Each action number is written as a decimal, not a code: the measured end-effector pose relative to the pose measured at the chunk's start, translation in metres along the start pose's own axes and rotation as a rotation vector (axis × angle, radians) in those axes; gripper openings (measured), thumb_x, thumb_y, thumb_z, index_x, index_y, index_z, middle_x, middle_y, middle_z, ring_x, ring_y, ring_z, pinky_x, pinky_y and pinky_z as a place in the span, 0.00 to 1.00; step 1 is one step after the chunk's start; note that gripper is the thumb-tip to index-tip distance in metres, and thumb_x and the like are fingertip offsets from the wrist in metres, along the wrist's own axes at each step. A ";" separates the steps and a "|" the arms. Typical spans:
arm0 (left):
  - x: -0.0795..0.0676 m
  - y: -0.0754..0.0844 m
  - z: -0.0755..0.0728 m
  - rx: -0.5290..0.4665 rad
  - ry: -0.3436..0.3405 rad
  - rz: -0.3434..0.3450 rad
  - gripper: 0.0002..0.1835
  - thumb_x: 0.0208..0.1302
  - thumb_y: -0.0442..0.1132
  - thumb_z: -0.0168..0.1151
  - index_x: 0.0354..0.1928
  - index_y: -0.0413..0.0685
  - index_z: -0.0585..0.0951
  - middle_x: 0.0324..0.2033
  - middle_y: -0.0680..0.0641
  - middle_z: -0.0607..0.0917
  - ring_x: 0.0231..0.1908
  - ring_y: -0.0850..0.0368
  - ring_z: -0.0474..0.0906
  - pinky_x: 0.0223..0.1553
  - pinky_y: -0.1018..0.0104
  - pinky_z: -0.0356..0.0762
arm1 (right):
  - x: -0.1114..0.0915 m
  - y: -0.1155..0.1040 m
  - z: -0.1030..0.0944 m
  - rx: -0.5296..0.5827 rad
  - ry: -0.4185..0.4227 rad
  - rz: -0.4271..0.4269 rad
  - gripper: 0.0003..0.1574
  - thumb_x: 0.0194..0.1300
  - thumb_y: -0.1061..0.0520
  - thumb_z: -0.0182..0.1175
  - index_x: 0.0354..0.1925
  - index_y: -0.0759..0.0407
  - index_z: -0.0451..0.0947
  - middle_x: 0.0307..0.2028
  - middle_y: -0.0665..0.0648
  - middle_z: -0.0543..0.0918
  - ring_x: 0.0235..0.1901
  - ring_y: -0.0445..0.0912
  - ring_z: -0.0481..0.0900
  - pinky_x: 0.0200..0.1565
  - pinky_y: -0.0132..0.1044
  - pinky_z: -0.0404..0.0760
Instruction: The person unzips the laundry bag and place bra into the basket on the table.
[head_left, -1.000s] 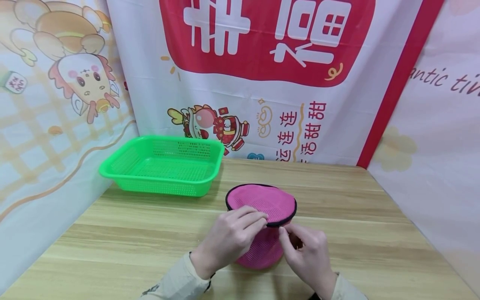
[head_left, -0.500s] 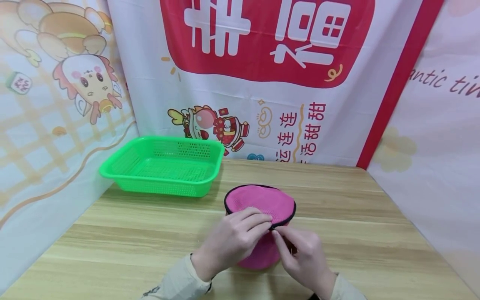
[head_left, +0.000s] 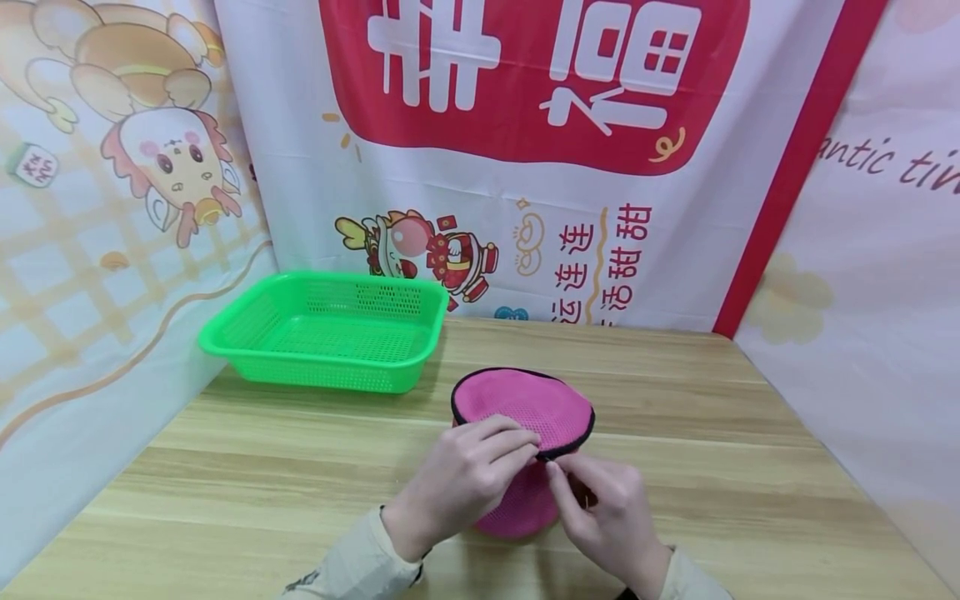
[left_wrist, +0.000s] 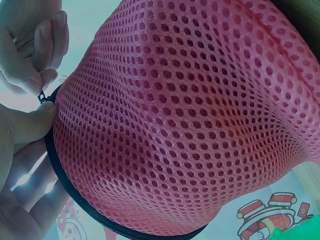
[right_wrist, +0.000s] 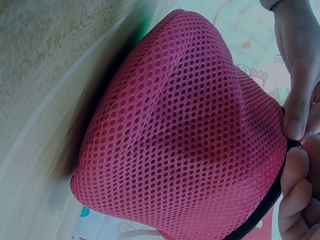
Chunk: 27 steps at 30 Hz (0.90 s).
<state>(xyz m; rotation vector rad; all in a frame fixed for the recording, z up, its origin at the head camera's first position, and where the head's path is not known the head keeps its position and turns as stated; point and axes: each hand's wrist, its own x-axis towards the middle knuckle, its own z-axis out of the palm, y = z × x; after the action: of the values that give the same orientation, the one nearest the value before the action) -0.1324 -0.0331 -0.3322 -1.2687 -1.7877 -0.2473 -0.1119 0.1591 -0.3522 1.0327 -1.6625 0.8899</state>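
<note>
A pink mesh bag [head_left: 517, 500] stands upright on the wooden table, its round top edged by a black zipper [head_left: 587, 427]. My left hand [head_left: 472, 471] grips the front of this rim, thumb below and fingers over the lid. Right beside it, my right hand [head_left: 611, 508] pinches the zipper's small pull. In the left wrist view the dark zipper pull [left_wrist: 42, 95] shows between the right hand's thumb and finger, with the left thumb [left_wrist: 37, 122] pressing the rim close by. The right wrist view shows the bag's mesh side [right_wrist: 185, 130] bulging; its contents are hidden.
A green plastic basket [head_left: 326, 364] with perforated sides stands at the back left of the wooden table [head_left: 712, 467]. Printed cloth hangs behind the table [head_left: 420, 179] and along both sides.
My right hand has moved a little left along the rim, closer to the left hand, then stayed there. The left hand keeps its grip; the bag has barely shifted.
</note>
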 end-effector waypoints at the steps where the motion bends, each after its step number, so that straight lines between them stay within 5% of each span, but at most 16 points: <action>1: 0.000 0.000 0.000 0.000 0.000 -0.001 0.11 0.64 0.28 0.56 0.39 0.42 0.87 0.41 0.49 0.86 0.42 0.58 0.81 0.48 0.70 0.78 | 0.000 0.000 0.000 -0.001 0.001 0.001 0.19 0.72 0.58 0.54 0.24 0.62 0.80 0.14 0.44 0.69 0.12 0.32 0.63 0.16 0.16 0.61; 27: 0.000 0.001 0.000 -0.024 0.001 -0.020 0.14 0.68 0.29 0.51 0.39 0.42 0.87 0.40 0.49 0.86 0.41 0.58 0.81 0.46 0.71 0.79 | 0.001 0.000 -0.004 -0.008 0.016 0.052 0.12 0.63 0.63 0.57 0.23 0.60 0.79 0.14 0.42 0.69 0.13 0.29 0.61 0.16 0.15 0.59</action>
<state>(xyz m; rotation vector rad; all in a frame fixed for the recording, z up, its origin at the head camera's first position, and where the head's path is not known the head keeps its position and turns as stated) -0.1313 -0.0328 -0.3324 -1.2677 -1.8024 -0.2808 -0.1111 0.1624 -0.3502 0.9783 -1.6851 0.9223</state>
